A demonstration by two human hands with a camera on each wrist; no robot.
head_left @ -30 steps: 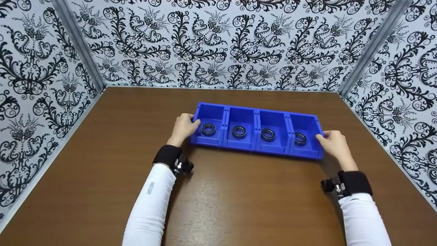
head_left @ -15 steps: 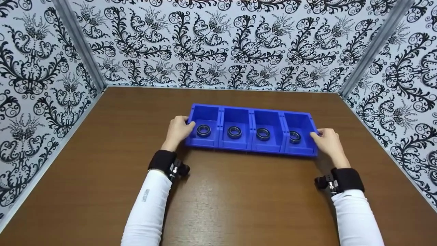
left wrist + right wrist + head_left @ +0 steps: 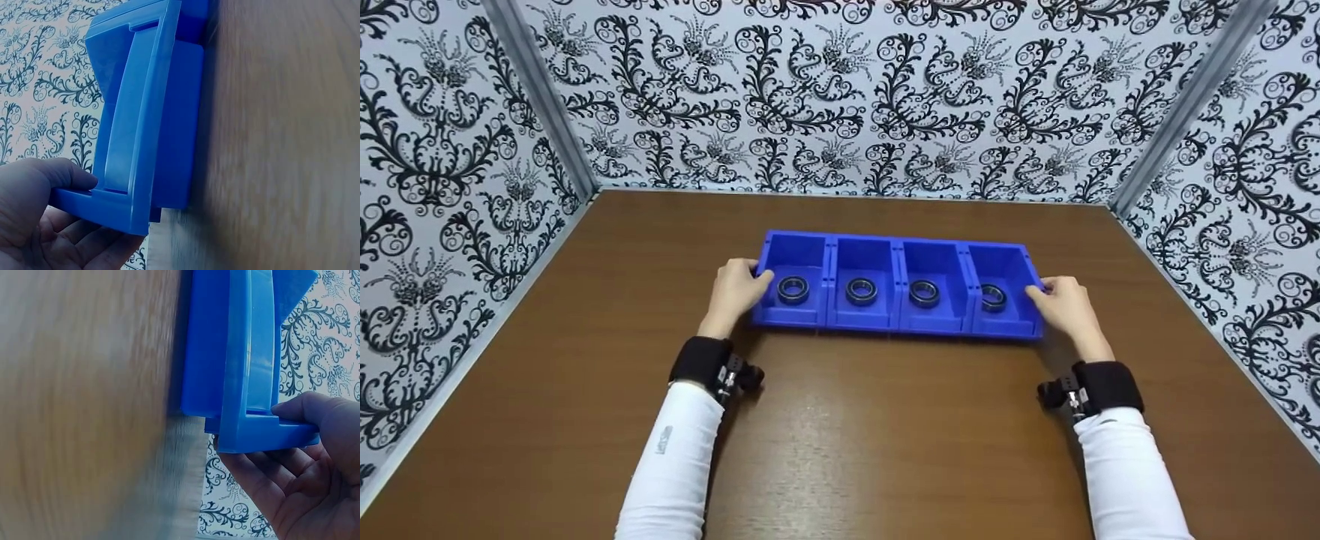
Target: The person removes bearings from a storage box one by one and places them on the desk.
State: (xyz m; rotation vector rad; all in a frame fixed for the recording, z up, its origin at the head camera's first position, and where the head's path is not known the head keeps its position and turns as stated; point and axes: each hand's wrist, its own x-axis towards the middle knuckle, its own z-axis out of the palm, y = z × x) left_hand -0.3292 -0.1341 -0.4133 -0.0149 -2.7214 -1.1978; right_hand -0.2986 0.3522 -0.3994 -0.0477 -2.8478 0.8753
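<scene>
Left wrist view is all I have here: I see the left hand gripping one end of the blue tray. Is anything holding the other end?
Observer: Yes, the right hand grips the other end of the blue tray.
Operator: Good. I can't see how it's divided along its length. Can you?
Observer: It has four compartments side by side in one row.
Operator: And from my angle I can't see into them. Anything inside?
Observer: Yes, dark rings, one in each.
</scene>
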